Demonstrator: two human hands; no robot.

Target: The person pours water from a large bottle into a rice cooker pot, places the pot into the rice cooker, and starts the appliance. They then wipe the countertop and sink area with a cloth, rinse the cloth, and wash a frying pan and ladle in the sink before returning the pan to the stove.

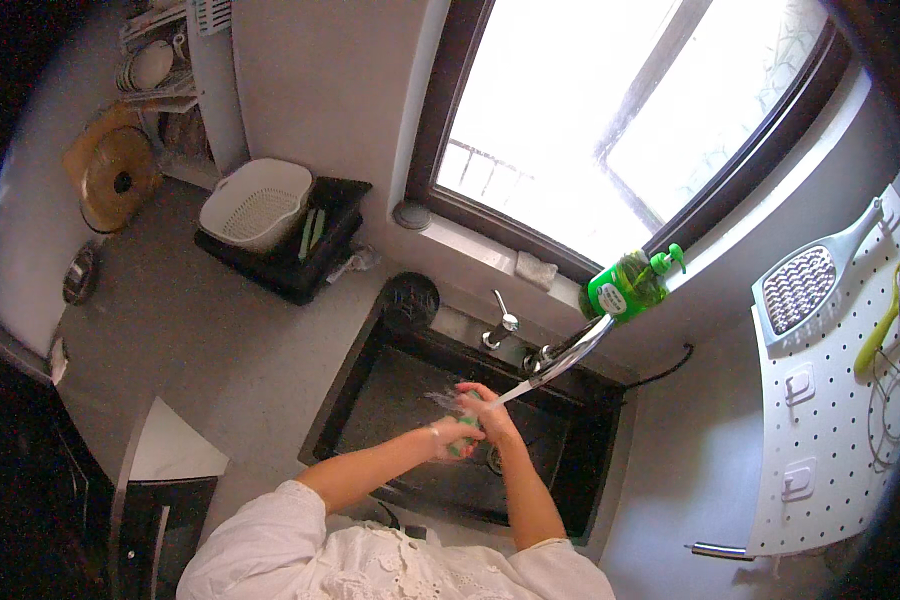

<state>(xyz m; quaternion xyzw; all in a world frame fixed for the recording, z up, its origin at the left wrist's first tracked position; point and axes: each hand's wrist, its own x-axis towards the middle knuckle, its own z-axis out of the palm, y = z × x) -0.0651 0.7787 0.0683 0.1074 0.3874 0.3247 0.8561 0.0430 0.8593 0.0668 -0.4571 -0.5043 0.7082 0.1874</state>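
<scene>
Water runs from the chrome faucet (574, 356) onto my hands over the dark sink basin (390, 390). My left hand (450, 437) and my right hand (486, 409) are together, both closed around a small green object (465, 429), partly hidden by the fingers; its kind cannot be told. Water splashes off beside the fingertips. Below my right hand lies the round sink drain (496, 459). A green pump bottle of liquid (622, 289) stands behind the faucet on the window side.
Left of the sink, a white colander (259, 204) sits on a black rack (285, 277). A glass lid (120, 180) leans by the left wall. A chrome lever tap (501, 330) and a black round holder (411, 300) stand at the sink's back. A grater (802, 289) hangs on the right pegboard (832, 435).
</scene>
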